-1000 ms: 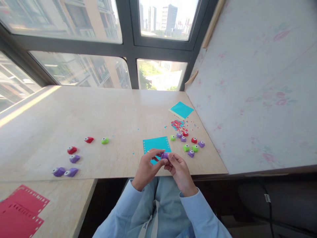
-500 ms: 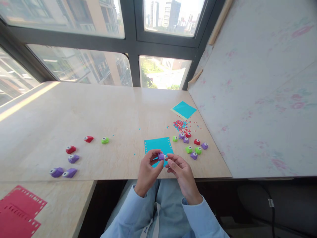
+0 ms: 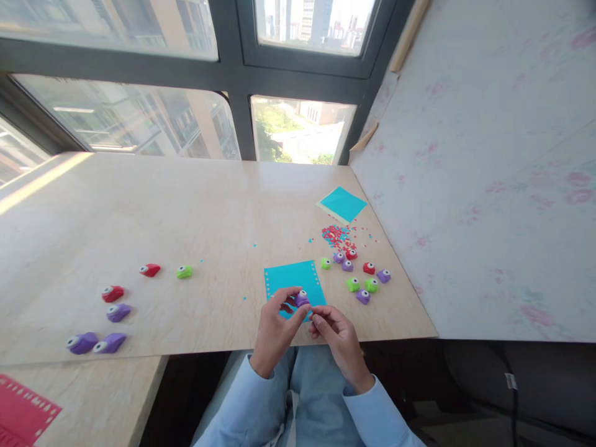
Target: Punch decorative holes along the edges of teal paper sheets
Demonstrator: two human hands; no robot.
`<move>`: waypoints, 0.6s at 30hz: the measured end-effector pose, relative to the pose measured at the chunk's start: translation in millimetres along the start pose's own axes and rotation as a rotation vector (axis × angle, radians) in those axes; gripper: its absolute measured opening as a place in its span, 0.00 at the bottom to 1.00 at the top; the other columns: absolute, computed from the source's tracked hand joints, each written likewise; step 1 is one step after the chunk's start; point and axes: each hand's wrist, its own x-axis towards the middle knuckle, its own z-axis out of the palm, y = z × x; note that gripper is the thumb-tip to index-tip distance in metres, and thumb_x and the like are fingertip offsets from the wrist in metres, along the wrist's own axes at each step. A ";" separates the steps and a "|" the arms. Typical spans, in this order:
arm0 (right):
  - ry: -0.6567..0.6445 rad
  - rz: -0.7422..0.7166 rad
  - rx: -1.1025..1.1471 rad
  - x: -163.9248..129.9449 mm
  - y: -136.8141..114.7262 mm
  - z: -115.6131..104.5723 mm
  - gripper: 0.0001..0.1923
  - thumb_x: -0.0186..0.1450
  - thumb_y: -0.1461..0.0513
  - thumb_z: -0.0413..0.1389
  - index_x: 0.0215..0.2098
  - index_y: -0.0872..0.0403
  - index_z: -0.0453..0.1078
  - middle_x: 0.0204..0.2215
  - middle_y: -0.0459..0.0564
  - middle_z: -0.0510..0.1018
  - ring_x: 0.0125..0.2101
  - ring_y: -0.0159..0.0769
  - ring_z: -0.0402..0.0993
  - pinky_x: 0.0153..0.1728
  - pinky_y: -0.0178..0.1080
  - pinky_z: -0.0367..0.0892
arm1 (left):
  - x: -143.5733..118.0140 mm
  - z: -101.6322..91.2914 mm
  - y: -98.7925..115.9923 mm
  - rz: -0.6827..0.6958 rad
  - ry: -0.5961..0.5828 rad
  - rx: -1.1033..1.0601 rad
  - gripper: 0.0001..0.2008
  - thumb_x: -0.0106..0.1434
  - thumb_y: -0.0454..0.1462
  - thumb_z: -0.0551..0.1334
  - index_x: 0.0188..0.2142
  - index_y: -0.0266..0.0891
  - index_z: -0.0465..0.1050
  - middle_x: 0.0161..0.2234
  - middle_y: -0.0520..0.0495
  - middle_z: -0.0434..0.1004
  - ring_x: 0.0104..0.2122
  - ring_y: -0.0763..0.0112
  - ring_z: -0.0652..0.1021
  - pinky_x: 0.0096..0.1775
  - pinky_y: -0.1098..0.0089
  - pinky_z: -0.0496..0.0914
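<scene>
- Small purple punch (image 3: 302, 298) pinched between thumb and fingers of left hand (image 3: 275, 326), held just above near edge of turquoise sheet (image 3: 292, 284).
- Left hand closed on the punch; white round button on top facing up.
- Right hand (image 3: 336, 332) just right of the punch, fingertips curled together close to it; whether touching the punch or gripping the sheet's edge, cannot tell.
- Turquoise sheet flat on pale wooden table (image 3: 186, 211), near the front edge, with a row of small holes along far and right edges.
- Just right of the sheet, cluster of little punches (image 3: 358, 276) in green, purple and red.
- Farther off, heap of red and blue paper bits (image 3: 336, 236), and beyond it a stack of turquoise squares (image 3: 342, 203) near the right wall.
- Well apart to the left: red punch (image 3: 149, 270) and green punch (image 3: 184, 272) side by side, then nearer a red one (image 3: 112, 293) and three purple ones (image 3: 100, 332).
- Corner of red punched paper (image 3: 23, 417) at near left, on a lower tabletop.
- Light blue sleeves (image 3: 261, 403) at bottom edge.
</scene>
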 end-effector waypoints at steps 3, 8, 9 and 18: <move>-0.002 0.004 0.051 -0.8 -3.0 -1.3 0.19 0.61 0.50 0.61 0.45 0.51 0.74 0.31 0.48 0.78 0.28 0.34 0.73 0.30 0.38 0.71 | -0.2 9.4 0.5 0.032 -0.026 -0.010 0.13 0.58 0.37 0.65 0.43 0.40 0.74 0.38 0.46 0.80 0.36 0.67 0.80 0.38 0.66 0.76; 0.039 -0.002 -0.002 2.7 -12.9 -2.9 0.26 0.57 0.50 0.64 0.51 0.49 0.72 0.25 0.44 0.73 0.20 0.31 0.65 0.20 0.34 0.64 | -2.6 27.2 -2.0 0.111 -0.101 -0.033 0.12 0.59 0.33 0.62 0.43 0.42 0.75 0.42 0.46 0.79 0.41 0.66 0.79 0.42 0.65 0.76; 0.052 -0.012 -0.055 4.3 -15.4 -4.0 0.25 0.57 0.50 0.64 0.50 0.49 0.72 0.23 0.43 0.72 0.18 0.30 0.63 0.18 0.34 0.60 | -3.1 30.3 -2.4 0.114 -0.120 -0.045 0.14 0.59 0.32 0.61 0.45 0.42 0.75 0.44 0.45 0.78 0.42 0.66 0.79 0.43 0.64 0.76; 0.107 -0.134 -0.513 29.0 -35.2 -13.9 0.19 0.61 0.49 0.58 0.45 0.51 0.73 0.16 0.43 0.73 0.13 0.34 0.66 0.16 0.36 0.61 | -9.4 31.1 -10.4 0.177 -0.072 0.103 0.22 0.62 0.35 0.60 0.57 0.43 0.67 0.55 0.40 0.73 0.54 0.58 0.74 0.52 0.54 0.73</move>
